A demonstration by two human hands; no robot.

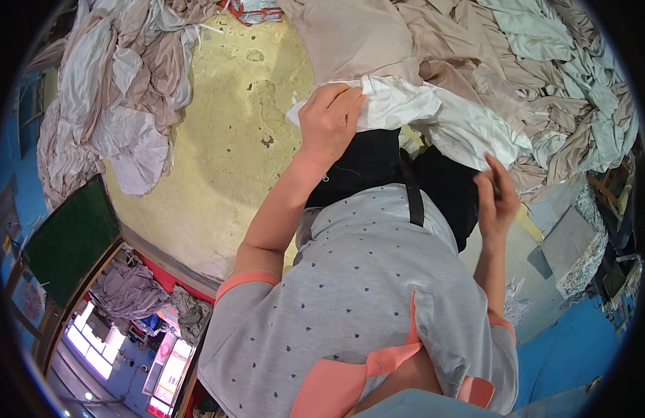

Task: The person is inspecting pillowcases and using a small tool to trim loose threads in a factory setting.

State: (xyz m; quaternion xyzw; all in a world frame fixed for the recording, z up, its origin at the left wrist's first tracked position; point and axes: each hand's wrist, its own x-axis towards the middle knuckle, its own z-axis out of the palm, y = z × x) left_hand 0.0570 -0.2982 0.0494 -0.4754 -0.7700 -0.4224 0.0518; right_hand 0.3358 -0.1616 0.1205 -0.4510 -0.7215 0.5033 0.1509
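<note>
My left hand point(329, 120) is closed on the edge of a white cloth point(469, 124), its fingers pinching where the white piece meets a beige cloth point(357, 42). The white cloth stretches from there to the right, crumpled, over my lap in black trousers point(361, 164). The beige cloth spreads away from me beyond the left hand. Close to the right end of the white cloth is my right hand point(498, 194), raised, with its fingers bent but apart and slightly blurred. Nothing shows between them.
Heaped beige and pale green cloths point(531, 35) lie at the far right. Another pile of beige and white cloths point(134, 90) is at the left. Between them is a worn yellow surface point(232, 132). A dark green panel point(72, 240) stands at the left.
</note>
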